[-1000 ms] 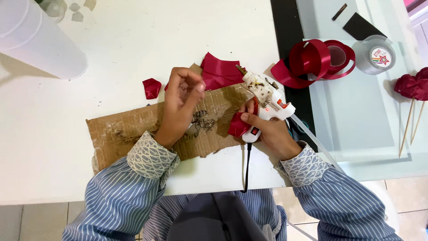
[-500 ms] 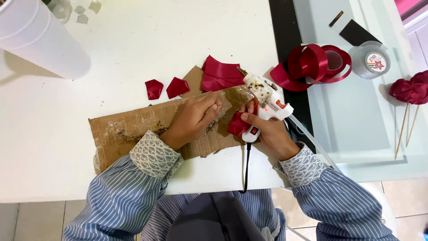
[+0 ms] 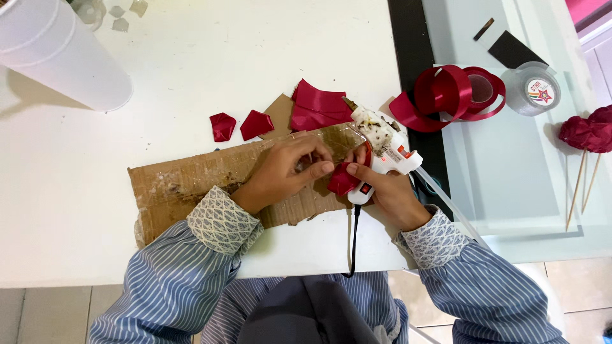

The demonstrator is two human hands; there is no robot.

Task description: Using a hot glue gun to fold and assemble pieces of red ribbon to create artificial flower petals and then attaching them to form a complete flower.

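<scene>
Head view looks straight down on a white bench (image 3: 191, 76) where a worn sheet of cardboard (image 3: 191, 181) lies in front of the person. The right hand (image 3: 389, 194) has its fingers clamped around the handle of a white glue gun (image 3: 382, 143), whose nozzle points toward 11 o'clock and whose black cord (image 3: 352, 242) drops toward 6 o'clock off the bench edge. The left hand (image 3: 287, 169) lies over the cardboard with its fingers pinched together on a small folded piece of red ribbon (image 3: 343, 179), which sits just beside the gun's handle, touching the right hand's fingertips. At 12 o'clock from the hands, a stack of red ribbon squares (image 3: 319, 105) lies on the cardboard's far edge, and two folded red petals (image 3: 239, 125) lie at 11 o'clock on the bench. At 2 o'clock a spool of red ribbon (image 3: 456, 92) lies on a glass surface (image 3: 529, 185), with a clear tape roll (image 3: 534, 89) beside it. A white cup (image 3: 57, 54) lies tipped at 10 o'clock.
</scene>
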